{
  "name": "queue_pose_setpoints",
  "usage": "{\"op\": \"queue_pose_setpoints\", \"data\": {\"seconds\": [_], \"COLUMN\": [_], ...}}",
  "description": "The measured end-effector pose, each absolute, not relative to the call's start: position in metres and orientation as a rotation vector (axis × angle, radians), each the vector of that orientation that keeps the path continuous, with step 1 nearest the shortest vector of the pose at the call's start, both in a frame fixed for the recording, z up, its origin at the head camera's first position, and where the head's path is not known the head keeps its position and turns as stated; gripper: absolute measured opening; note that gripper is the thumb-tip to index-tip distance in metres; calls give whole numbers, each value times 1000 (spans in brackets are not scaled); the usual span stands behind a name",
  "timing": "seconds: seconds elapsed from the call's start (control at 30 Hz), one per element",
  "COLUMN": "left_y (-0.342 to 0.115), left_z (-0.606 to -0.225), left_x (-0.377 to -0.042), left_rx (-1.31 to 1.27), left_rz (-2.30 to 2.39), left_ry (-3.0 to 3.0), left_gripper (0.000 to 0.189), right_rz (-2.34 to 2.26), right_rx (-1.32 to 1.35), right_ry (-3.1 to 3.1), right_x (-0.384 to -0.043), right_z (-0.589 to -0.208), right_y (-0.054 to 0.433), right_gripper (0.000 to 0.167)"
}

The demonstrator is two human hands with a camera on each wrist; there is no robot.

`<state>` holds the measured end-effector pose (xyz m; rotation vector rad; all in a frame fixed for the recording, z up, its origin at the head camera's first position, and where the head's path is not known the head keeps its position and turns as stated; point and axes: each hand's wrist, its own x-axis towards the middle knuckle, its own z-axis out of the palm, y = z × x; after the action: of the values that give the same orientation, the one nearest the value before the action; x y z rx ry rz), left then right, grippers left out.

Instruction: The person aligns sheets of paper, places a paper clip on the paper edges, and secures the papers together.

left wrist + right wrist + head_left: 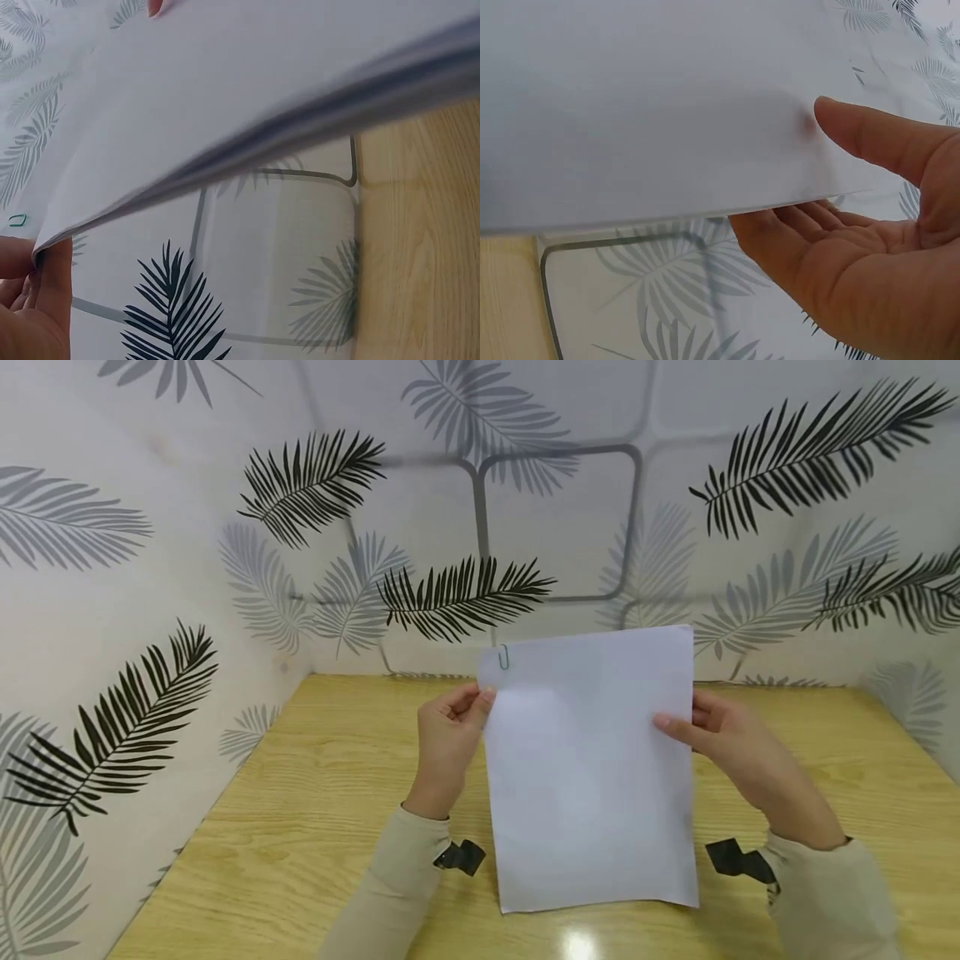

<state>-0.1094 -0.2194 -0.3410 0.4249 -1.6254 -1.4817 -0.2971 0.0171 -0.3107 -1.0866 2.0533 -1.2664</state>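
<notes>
A stack of white paper sheets [592, 777] is held up above the table, its broad face toward the head camera. Near its top left corner sits a green paper clip [504, 657], also seen as a small green loop [17, 220] in the left wrist view. My left hand [452, 739] pinches the upper left edge, thumb in front and fingers behind. On the right edge my right hand [738, 752] grips the sheets, its thumb [885, 139] on the front face and the other fingers behind. Layered edges of the sheets show in the left wrist view.
A wooden table [315, 793] lies under both hands. Behind and to the left, a pale covering [555, 527] with black and grey leaf prints rises from the table's edge. Black straps [738, 860] show at both sleeve cuffs.
</notes>
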Motion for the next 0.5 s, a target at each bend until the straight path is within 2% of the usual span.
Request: {"op": "queue_pose_setpoints", "data": {"seconds": [0.23,0.5], "left_y": [-223,-227], "left_z": [-335,-335], "left_x": [-107,-103], "left_rx": [478,502], "left_rz": [-1533,-1572], "left_ry": [-1571,-1527], "left_gripper": [17,19], "right_rz": [-1270,-1343], "right_rx": [-1165,-1173], "right_ry": [1899,1853], "right_x": [-297,-295], "right_z": [-317,-325], "right_y": [12,7], "right_gripper": [50,47]}}
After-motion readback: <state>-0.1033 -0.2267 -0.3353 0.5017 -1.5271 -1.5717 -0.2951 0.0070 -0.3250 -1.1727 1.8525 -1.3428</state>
